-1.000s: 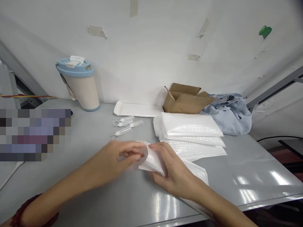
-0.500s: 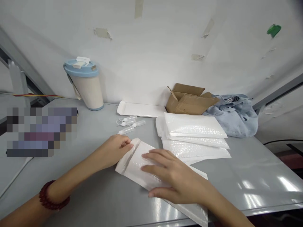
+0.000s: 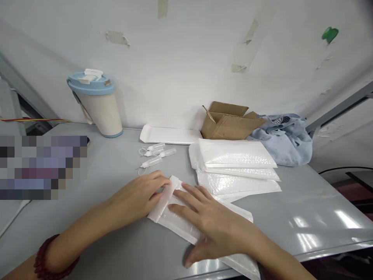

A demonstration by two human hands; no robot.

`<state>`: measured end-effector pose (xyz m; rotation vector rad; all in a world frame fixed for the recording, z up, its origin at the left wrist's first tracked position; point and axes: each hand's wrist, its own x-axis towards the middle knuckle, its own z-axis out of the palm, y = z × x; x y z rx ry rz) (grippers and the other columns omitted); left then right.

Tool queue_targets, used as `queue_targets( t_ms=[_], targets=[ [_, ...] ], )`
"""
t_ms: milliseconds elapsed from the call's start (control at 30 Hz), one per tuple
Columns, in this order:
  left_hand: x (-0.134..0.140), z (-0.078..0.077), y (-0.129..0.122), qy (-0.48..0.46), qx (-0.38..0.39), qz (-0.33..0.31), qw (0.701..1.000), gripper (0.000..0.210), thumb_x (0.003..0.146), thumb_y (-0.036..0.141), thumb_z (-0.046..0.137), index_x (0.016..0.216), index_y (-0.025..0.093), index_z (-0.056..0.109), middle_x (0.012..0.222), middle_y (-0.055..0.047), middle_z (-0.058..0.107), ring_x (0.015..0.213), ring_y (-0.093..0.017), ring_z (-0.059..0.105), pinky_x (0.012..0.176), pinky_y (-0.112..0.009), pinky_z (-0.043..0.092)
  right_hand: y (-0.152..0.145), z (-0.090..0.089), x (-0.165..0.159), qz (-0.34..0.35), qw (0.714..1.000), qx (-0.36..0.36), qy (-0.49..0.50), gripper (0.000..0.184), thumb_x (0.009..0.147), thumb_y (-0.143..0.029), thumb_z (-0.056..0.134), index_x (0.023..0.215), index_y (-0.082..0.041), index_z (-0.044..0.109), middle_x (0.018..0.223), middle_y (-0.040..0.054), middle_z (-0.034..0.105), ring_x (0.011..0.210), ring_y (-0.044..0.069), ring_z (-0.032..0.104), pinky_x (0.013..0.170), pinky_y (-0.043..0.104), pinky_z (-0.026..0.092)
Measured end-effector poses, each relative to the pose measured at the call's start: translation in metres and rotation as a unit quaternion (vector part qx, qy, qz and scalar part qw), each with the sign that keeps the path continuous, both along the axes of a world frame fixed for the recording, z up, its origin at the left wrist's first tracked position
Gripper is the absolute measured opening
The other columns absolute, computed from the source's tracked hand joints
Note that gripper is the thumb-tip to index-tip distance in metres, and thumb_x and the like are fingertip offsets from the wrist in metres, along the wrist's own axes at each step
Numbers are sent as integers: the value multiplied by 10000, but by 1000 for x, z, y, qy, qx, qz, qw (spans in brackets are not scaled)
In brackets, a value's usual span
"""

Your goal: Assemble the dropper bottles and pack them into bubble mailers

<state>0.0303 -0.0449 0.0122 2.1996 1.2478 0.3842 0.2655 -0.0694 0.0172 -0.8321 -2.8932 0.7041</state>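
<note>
A white bubble mailer lies slantwise at the table's front, over another mailer that shows beneath its lower right end. At its left end, my left hand has its fingers curled and closed on the flap, which is folded over the mailer. Spread fingers of my right hand rest flat on the mailer's face, with the thumb out toward the front edge. Several small clear dropper bottles with thin tips lie just beyond my left hand.
Behind my right hand is a stack of white bubble mailers. Along the wall stand a blue-lidded cup, a flat white mailer, an open cardboard box and a bundled blue cloth. A blurred patch covers the left side.
The flap, earlier lying more outstretched, is now folded over toward the mailer's body. My left hand has shifted slightly right with it. My right hand stays spread on the mailer, its thumb farther out.
</note>
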Motion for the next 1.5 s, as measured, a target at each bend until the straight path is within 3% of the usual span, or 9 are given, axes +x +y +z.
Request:
queue_targets(
  t_ms=[300,500,600,700,833,933,1133,1333,1500],
  targets=[
    [-18,2,-7,71,-9,-68,995,505,859,117,433,1291,348,554,1412,-50,477,1254,-273,494,1016,-415,423,-1,0,-5,-72,997,3,26,651,680,-228,642,1301,-148,463,1372,164,399,1318,336,312,1077,514,300],
    [-23,0,2,33,-59,-71,995,577,813,139,519,1302,447,523,1500,11,377,1250,-272,506,942,-345,469,5,9,-1,-95,983,-110,115,677,657,-134,601,1313,-191,440,1316,112,463,1209,270,446,1018,434,386],
    [-16,6,5,-32,-61,-68,995,398,894,181,427,1181,352,643,1395,-34,485,1083,-236,597,785,-276,491,8,19,4,-125,958,-198,167,593,701,-134,572,1273,-251,471,1264,56,525,1113,233,522,945,396,439],
    [-9,12,5,-109,-56,-46,991,271,916,253,436,944,230,705,984,-32,659,818,-175,607,666,-240,449,12,25,8,-157,922,-283,213,405,814,-255,553,1219,-255,535,1214,41,579,1083,223,553,911,377,457],
    [-3,17,2,-161,-141,53,975,331,892,431,523,685,192,622,535,53,507,513,-108,465,499,-213,358,21,19,5,-217,862,-370,269,398,970,-457,329,1108,-220,618,982,37,685,872,165,639,820,334,489],
    [5,24,4,-224,-193,93,951,401,853,443,598,563,174,530,446,67,483,430,-79,443,480,-210,354,27,8,1,-231,845,-395,277,467,973,-502,273,1013,-197,624,789,-7,685,684,134,638,667,307,501],
    [55,38,31,-349,-227,95,904,366,878,437,572,639,162,540,509,54,498,447,-74,482,486,-224,437,22,0,0,-253,813,-406,331,257,880,-397,577,855,-144,616,793,45,667,645,126,634,597,247,479],
    [93,36,68,-341,-194,87,916,325,923,372,500,769,106,606,729,-108,696,703,-161,686,693,-277,556,18,3,-2,-230,836,-371,332,195,858,-346,615,847,-151,611,731,17,644,635,119,607,626,252,465],
    [60,30,86,-198,-78,155,965,468,986,452,329,1007,86,620,834,-108,722,680,-189,694,649,-346,566,13,10,-2,-236,898,-210,306,108,865,-240,578,807,-164,629,675,-6,624,649,121,579,628,234,441]
  ],
)
